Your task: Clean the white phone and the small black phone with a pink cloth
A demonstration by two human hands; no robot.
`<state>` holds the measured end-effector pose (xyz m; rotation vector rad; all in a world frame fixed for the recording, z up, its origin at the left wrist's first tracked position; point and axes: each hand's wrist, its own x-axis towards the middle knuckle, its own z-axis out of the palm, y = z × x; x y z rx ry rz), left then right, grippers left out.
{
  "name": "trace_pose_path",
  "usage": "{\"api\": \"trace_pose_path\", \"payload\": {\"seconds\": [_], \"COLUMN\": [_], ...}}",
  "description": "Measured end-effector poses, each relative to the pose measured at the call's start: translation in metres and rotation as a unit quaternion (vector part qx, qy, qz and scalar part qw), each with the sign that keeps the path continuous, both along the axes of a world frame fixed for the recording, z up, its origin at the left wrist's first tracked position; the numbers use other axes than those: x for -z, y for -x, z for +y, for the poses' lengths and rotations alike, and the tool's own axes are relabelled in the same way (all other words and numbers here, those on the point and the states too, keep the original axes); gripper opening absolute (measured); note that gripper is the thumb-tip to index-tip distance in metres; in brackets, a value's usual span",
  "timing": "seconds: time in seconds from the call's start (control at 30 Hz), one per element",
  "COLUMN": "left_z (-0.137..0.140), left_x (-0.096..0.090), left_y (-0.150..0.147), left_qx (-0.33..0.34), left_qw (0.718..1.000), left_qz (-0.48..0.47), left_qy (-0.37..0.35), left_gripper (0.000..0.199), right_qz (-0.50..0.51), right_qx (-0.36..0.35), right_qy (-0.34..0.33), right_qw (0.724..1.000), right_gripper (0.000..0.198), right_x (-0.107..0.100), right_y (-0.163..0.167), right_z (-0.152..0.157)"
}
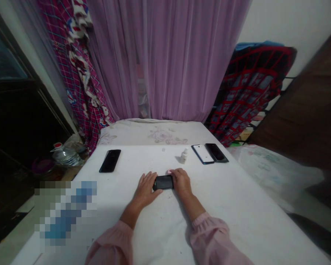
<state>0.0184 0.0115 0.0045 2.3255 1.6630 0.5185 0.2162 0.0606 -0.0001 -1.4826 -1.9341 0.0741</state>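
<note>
A small dark phone lies on the white-covered table, its long side running left to right. My left hand grips its left end, thumb along the near edge and fingers at the far side. At the right end, my right hand is closed with its fingertips around a small pink piece, perhaps cloth or sponge, by the phone's far right corner. The right fingers hide that end of the phone. Just beyond my right hand stands a small white spray bottle.
A black phone lies at the left. At the right lie a white-backed phone and a dark phone, side by side. A tiny pale square sits farther back. Purple curtains hang behind the table.
</note>
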Motion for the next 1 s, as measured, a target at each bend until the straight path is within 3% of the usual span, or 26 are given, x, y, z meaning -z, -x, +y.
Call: {"api": "trace_pose_path", "payload": {"seconds": [0.3,0.77,1.0], "left_z": [-0.006,-0.009,-0.002], "left_x": [-0.001,-0.009,0.0], "left_y": [-0.003,-0.003,0.0], "left_qx": [-0.011,-0.011,0.001], "left_qw": [1.0,1.0,1.0], "left_qz": [0.011,0.019,0.006], "left_qy": [-0.011,0.008,-0.001], "left_gripper": [0.063,0.063,0.064], "right_qz": [0.008,-0.011,-0.044], "right_qx": [-0.032,-0.02,-0.048], "right_qy": [-0.032,-0.041,-0.05], "right_qw": [0.999,0.999,0.997], "right_gripper": [0.025,0.022,0.023], "right_x": [0.01,0.004,-0.003], "right_y": [-0.022,-0.019,0.01], "right_z": [-0.044,-0.048,-0.053]}}
